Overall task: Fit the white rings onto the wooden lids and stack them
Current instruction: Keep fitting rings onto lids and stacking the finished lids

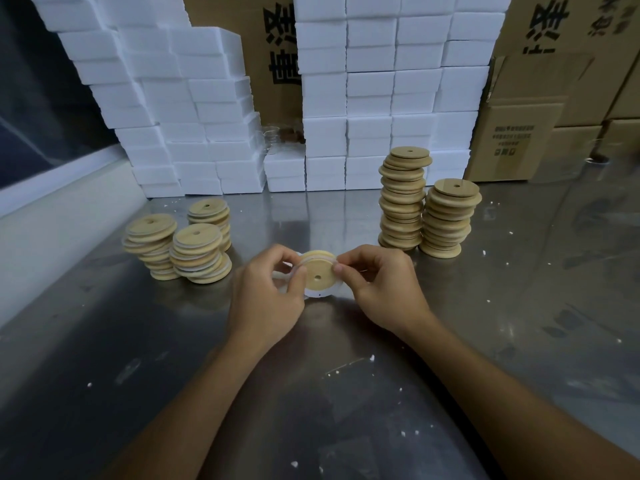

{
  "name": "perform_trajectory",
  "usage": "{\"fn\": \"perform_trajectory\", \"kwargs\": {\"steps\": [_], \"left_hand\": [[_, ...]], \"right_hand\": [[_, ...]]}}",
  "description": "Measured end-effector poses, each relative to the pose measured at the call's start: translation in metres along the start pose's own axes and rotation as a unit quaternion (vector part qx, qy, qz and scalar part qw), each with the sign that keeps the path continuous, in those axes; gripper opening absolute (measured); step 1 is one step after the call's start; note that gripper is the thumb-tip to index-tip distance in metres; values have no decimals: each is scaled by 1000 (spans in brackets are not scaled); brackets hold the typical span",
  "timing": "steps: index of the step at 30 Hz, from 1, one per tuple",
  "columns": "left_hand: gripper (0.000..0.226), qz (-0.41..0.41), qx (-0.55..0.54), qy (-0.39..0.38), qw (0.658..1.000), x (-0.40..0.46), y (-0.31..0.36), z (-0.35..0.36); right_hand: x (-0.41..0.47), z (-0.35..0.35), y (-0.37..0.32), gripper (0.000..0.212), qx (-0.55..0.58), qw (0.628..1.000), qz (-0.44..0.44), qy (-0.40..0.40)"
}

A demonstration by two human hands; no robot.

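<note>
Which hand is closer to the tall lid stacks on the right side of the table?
Right. The right hand pinches the held lid just in front of the tall stacks; the left hand grips its far side.

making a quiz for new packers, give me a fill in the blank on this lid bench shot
1. Both hands hold one wooden lid with a white ____ around it.
2. The lid stacks on the person's left number ____.
3. The taller lid stacks stand on the person's ____ side.
4. Behind the stacks stands a wall of white ____ blocks.

Missing words: ring; three; right; foam
</note>
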State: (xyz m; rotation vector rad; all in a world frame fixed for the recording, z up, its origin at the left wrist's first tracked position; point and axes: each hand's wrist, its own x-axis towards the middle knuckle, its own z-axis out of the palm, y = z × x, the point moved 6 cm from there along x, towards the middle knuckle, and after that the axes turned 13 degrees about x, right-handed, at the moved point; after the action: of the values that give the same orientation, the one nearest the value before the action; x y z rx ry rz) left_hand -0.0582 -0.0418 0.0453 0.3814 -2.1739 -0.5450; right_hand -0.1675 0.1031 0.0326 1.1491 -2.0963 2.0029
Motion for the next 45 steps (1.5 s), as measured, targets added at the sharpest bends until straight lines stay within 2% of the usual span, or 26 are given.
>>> {"fn": "perform_trajectory", "kwargs": {"steps": [4, 7, 10, 15, 24, 29, 33, 37, 40, 42, 45], "left_hand": [[5, 62, 22, -6, 998, -1, 15, -4], [5, 110, 43, -16, 993, -2, 23, -5], [3, 102, 36, -21, 994, -1, 20, -6], [21, 14, -4, -22, 1000, 2, 3, -2], [22, -31, -29, -28, 999, 4, -7, 1], [11, -44, -44, -35, 997, 4, -7, 2], [29, -50, -45, -28, 997, 5, -12, 3], [38, -65, -57, -31, 996, 5, -16, 7], [34, -77, -86, -33, 993, 2, -18, 11], [23, -62, -91, -35, 993, 1, -15, 13], [12, -18, -74, -47, 996, -1, -10, 15]], "right_hand": [[-5, 11, -26, 7, -106, 983, -131, -71], [-8, 18, -34, 7, -156, 968, -175, -87], [-8, 18, -33, 8, -148, 972, -163, -87], [-7, 15, -25, 11, -101, 986, -116, -69], [-1, 11, -12, 7, -47, 996, -45, -60], [-1, 9, -9, 7, -44, 995, -32, -79], [-3, 10, 0, 8, -67, 993, -14, -100], [-1, 8, 9, 7, 3, 997, 36, -62], [0, 7, 14, 7, 98, 990, 90, -37], [0, 5, 14, 7, 147, 984, 99, -20], [1, -1, 8, 4, 80, 996, 47, -2]]}}
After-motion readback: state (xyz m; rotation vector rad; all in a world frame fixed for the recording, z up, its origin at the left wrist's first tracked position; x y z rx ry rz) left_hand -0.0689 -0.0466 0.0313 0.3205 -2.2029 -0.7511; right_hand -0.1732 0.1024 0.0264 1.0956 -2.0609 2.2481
